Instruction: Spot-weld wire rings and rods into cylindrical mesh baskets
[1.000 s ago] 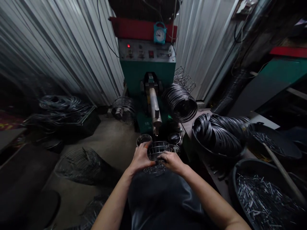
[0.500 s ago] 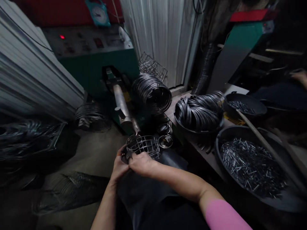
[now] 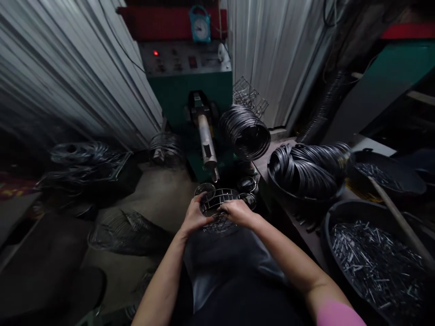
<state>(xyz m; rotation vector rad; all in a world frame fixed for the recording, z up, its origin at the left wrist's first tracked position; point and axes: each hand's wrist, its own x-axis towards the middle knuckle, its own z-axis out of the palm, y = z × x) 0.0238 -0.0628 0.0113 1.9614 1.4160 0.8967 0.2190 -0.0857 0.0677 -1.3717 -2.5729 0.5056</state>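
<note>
In front of my lap I hold a round wire basket (image 3: 227, 197), a grid of thin metal wires. My left hand (image 3: 196, 216) grips its left side, thumb pointing inward. On the right, my right hand (image 3: 238, 212) has its fingers curled over the rim. Parts of the basket are hidden by both hands. Just beyond it, the lower metal arm of a green machine (image 3: 206, 140) ends in a narrow tip (image 3: 215, 174), apart from the basket in this view. Wire rings (image 3: 247, 184) show behind my right hand.
Right of me, a bench carries a tub of bundled wire rings (image 3: 306, 170) and a large basin of short metal rods (image 3: 370, 262). A wire coil (image 3: 245, 131) hangs beside the machine. Stacked wire pieces (image 3: 127, 233) lie on the floor at left.
The view has swung left, so the machine appears nearer the middle. The basket has turned and come away from the machine's tip. My right hand has moved apart from my left.
</note>
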